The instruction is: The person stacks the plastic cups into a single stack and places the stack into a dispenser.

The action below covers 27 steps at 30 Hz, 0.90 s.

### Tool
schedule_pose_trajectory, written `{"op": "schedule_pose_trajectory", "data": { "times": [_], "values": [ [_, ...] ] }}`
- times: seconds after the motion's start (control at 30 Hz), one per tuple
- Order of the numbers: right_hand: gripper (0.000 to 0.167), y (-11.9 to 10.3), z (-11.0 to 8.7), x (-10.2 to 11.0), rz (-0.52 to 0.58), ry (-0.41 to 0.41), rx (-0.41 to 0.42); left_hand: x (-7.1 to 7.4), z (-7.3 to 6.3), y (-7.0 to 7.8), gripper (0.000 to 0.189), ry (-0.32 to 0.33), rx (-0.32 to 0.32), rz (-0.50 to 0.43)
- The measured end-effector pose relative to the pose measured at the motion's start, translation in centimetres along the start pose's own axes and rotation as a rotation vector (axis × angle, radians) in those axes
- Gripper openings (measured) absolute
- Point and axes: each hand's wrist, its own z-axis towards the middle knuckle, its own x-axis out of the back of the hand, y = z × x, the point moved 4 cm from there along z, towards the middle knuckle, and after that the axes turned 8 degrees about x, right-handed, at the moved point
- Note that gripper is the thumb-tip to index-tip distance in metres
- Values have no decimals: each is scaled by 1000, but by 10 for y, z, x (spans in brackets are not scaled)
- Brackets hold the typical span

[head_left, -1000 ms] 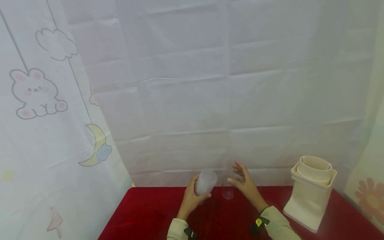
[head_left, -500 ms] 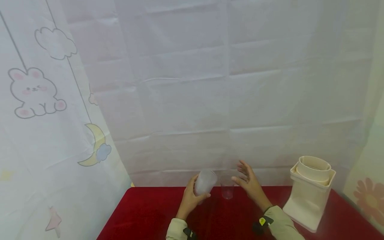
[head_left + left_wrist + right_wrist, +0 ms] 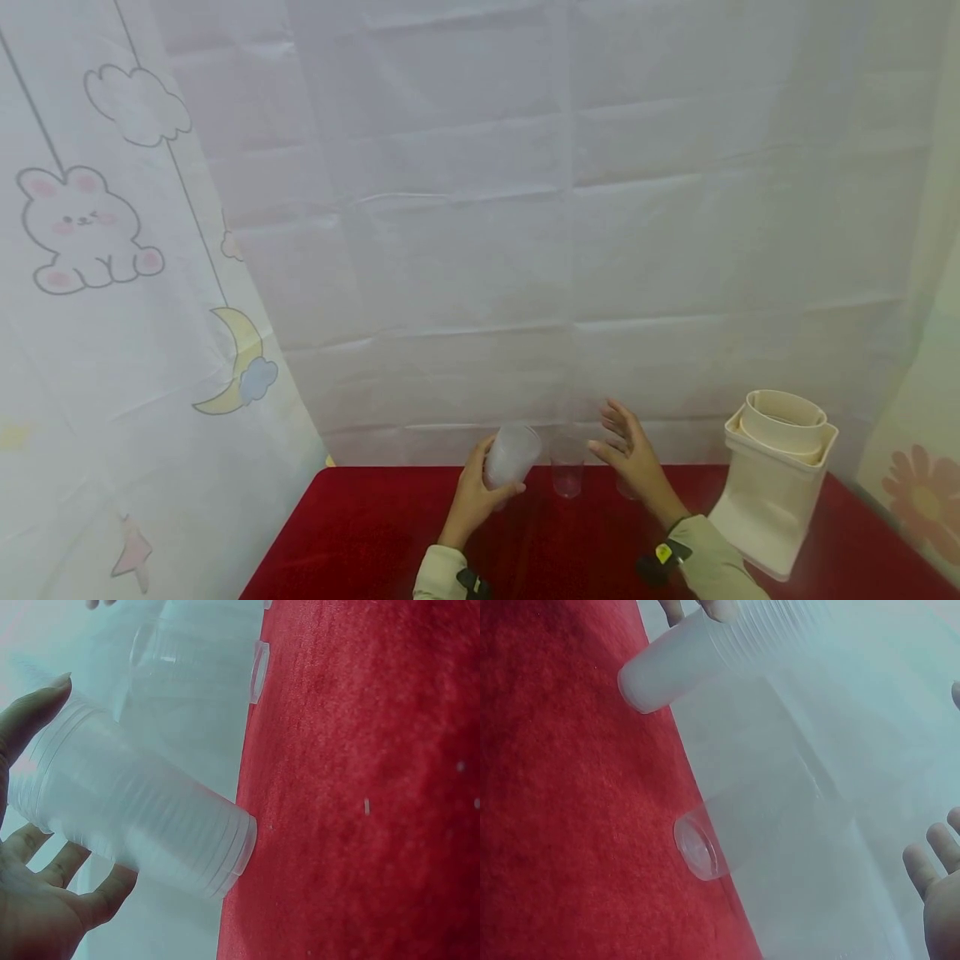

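Observation:
In the head view my left hand grips a tilted stack of nested clear plastic cups. The left wrist view shows thumb and fingers around the rim end of the stack, with its base pointing down toward the cloth. A single clear cup stands upright on the red table, right of the stack. My right hand is raised beside that cup, fingers spread, holding nothing and apart from it. Partly hidden behind the right hand is another clear cup. In the right wrist view the single cup's base shows clearly.
A cream-coloured plastic holder with a round ring on top stands at the table's right side. Red cloth covers the table. A pale sheet hangs behind the table's far edge, with a printed curtain at left.
My right hand has moved a little to the right, away from the single cup, uncovering part of the cup behind it. The left hand and its stack stay nearly still.

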Motion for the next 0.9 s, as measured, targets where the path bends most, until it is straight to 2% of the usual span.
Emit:
{"op": "schedule_pose_trajectory", "data": {
  "times": [0.37,0.57,0.63,0.77,0.83,0.9],
  "values": [
    [78,7,-2,9,4,18,-3,0,-3,0,85,0,13,-34],
    [79,5,1,14,-8,10,4,0,-1,3,85,12,4,-7],
    [79,6,2,16,-11,8,4,0,-1,8,84,24,-7,-2],
    [81,8,3,21,4,15,-5,4,-7,28,80,25,-8,-19],
    [82,8,2,24,10,27,-10,4,-7,25,81,16,-2,-16],
    [82,9,2,27,14,43,-8,3,-4,16,83,7,6,-9]
  ]
}}
